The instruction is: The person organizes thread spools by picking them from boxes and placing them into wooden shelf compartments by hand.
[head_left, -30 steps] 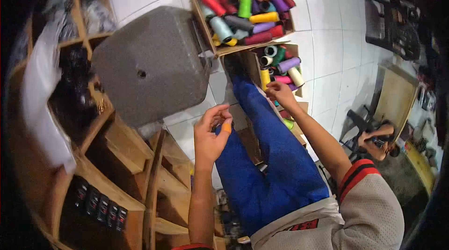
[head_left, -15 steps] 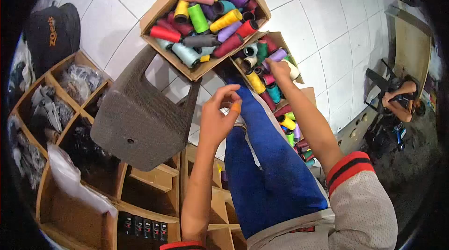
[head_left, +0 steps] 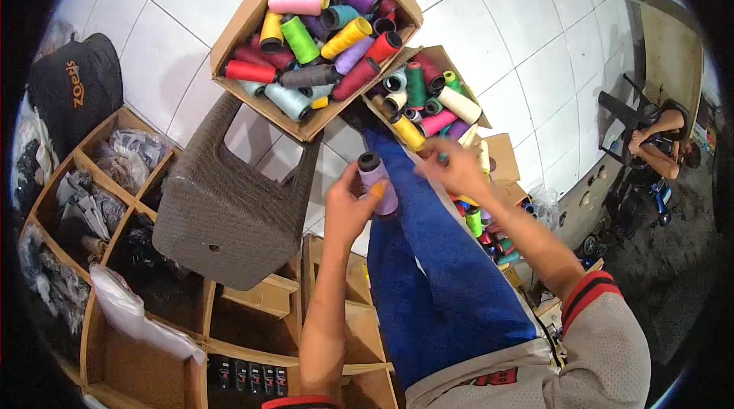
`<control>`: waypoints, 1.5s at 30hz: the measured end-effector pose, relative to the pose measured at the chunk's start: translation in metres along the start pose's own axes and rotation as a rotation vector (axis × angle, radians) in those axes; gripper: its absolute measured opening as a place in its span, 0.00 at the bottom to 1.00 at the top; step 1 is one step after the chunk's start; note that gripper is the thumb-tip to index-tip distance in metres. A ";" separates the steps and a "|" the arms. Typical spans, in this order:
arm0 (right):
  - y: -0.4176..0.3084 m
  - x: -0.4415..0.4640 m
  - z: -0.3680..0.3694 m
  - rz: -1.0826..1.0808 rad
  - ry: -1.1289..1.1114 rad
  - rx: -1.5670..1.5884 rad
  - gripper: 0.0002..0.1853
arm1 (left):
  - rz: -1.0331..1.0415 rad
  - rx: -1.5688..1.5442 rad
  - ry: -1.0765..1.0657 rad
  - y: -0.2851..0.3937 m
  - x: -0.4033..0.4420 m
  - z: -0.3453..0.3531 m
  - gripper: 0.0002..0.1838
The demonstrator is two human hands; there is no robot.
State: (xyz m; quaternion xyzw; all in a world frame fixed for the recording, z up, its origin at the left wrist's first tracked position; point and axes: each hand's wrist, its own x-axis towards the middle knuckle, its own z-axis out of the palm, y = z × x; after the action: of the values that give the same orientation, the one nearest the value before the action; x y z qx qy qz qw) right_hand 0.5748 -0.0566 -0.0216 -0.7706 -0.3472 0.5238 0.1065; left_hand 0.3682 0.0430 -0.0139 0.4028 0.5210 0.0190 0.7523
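Observation:
A lilac cone of thread (head_left: 376, 186) stands nearly upright in the grip of my left hand (head_left: 350, 206), its dark hollow top facing up, above my blue trousers. My right hand (head_left: 459, 170) is curled at the near edge of the smaller cardboard box (head_left: 451, 57). A bit of teal shows at its fingers; whether that is a held cone or one lying behind is unclear. Beside these fingers lies a yellow cone (head_left: 407, 132). Green, cream, pink and dark red cones fill the rest of that box.
A larger carton (head_left: 222, 46) heaped with thread cones rests by a grey woven-texture stool (head_left: 222, 202). Wooden compartments (head_left: 206, 309) with bagged items are at lower left. More cones (head_left: 474, 222) lie below my right forearm. Another person (head_left: 661, 137) sits at far right.
My left hand, earlier without a cone, now holds the lilac one. My right hand has left the lilac cone's place in the smaller box and come down and nearer to me.

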 end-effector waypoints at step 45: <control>-0.521 -0.479 0.167 -1.653 -0.412 -0.050 0.26 | 1.006 -0.888 1.747 0.013 -0.640 0.161 0.17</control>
State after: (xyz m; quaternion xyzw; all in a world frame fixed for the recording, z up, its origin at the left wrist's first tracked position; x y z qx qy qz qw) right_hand 0.1065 -0.0164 0.5332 -0.1611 -0.8220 0.3996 0.3723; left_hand 0.2100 -0.3302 0.5077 0.1106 0.5969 0.7872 0.1086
